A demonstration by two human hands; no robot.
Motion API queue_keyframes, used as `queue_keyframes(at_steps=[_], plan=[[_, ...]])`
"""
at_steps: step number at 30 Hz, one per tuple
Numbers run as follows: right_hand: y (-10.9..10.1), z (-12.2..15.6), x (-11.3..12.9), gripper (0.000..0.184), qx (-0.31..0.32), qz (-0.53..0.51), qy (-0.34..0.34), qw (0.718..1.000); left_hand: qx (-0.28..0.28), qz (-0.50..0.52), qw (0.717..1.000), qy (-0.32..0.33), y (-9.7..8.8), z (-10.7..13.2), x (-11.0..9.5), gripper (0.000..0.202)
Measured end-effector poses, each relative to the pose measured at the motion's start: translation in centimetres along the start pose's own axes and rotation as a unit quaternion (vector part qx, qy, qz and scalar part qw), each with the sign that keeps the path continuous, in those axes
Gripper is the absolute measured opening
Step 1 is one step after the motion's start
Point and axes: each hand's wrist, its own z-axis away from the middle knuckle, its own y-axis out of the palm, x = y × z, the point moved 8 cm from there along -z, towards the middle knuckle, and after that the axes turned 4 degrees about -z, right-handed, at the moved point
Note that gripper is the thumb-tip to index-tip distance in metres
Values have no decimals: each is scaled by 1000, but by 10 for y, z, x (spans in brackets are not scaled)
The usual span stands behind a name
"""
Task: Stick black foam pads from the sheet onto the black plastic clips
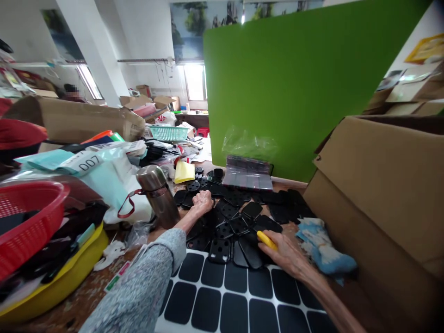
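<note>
A heap of flat black pieces (227,210), rounded at the corners and several with round holes, spreads over the table. My left hand (203,201) is closed at the heap's far left; whatever its fingers hold is hidden. In my right hand (282,252), a yellow handle (267,240) is gripped at the heap's near right side; the tool's working end cannot be made out. Under my forearms lies a white sheet (218,283) with rows of black rounded rectangles. Beyond the heap leans a plastic-wrapped stack (248,173).
A steel thermos (161,199) stands left of my left forearm. Red (34,217) and yellow (76,270) baskets crowd the left. On the right are a blue-and-white cloth (324,245) and a big cardboard box (381,185). A green panel (294,92) rises behind.
</note>
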Motion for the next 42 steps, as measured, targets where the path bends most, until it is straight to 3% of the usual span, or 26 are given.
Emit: queue_keyframes(at_steps=[8, 13, 17, 20, 23, 27, 30, 32, 34, 36, 39, 40, 42], plan=[[3, 4, 9, 10, 9, 19, -15, 1000, -33, 47, 998, 20, -3, 7, 0, 34], [3, 3, 11, 10, 3, 26, -23, 999, -37, 156, 987, 22, -4, 8, 0, 31], [2, 4, 11, 10, -10, 25, -30, 999, -39, 282, 958, -23, -14, 9, 17, 32], [-6, 8, 14, 11, -48, 24, -28, 998, -33, 404, 912, -58, -23, 18, 30, 32], [-22, 17, 23, 14, -106, 29, -14, 994, -2, 544, 836, -71, -28, 38, 30, 32], [-35, 35, 51, 20, -154, -48, -7, 987, 59, 710, 699, -59, -31, 81, 4, 21], [-26, 46, 74, 24, -165, -168, -3, 972, 86, 791, 603, -46, -31, 123, -19, 12], [-16, 55, 83, 26, -198, -206, 4, 958, 104, 821, 560, -41, -27, 152, -31, 12], [-10, 67, 89, 21, -257, -192, -14, 947, 122, 832, 540, -40, -22, 180, -36, 12], [-6, 83, 102, 16, -305, -124, -103, 938, 152, 834, 529, -37, -17, 202, -37, 23], [10, 109, 122, 40, -288, -6, -256, 923, 195, 840, 506, -38, -12, 225, -31, 32], [14, 115, 122, 43, -276, 1, -269, 923, 198, 843, 498, -41, -12, 230, -27, 32], [14, 123, 111, 40, -280, -54, -227, 931, 184, 852, 488, -49, -10, 237, -19, 35]])
